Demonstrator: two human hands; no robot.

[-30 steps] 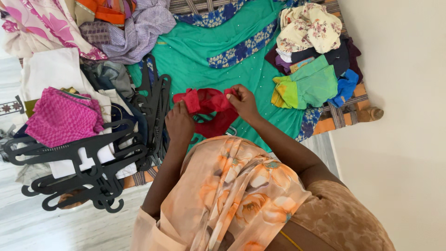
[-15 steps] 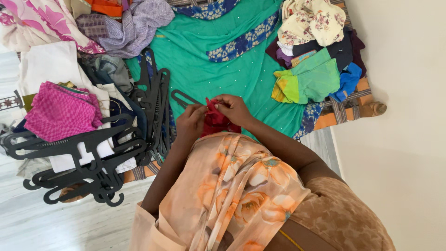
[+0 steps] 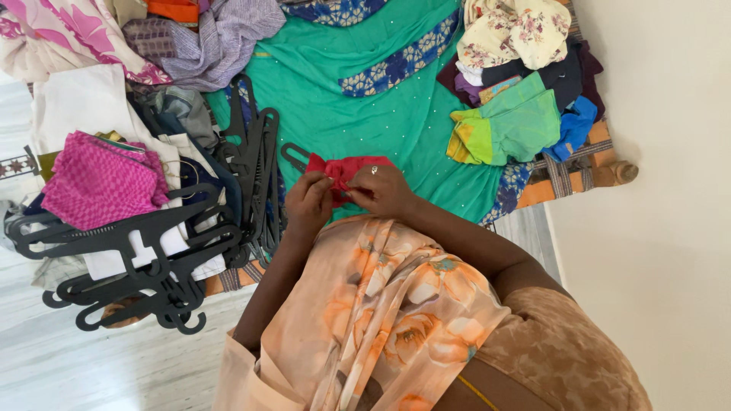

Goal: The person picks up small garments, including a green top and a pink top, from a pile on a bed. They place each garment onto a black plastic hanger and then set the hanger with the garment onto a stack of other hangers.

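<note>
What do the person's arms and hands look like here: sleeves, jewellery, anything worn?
Both forearms are bare, with no sleeves reaching them. The right hand wears a small ring on one finger; the left hand shows none. A peach drape with orange flowers hangs over the body between the arms, above a brown patterned garment. No watch or bangles are visible.

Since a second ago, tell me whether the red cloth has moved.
Yes. The red cloth, held by the left hand and right hand, was spread wider; now it is bunched smaller beside the black hangers.
</note>
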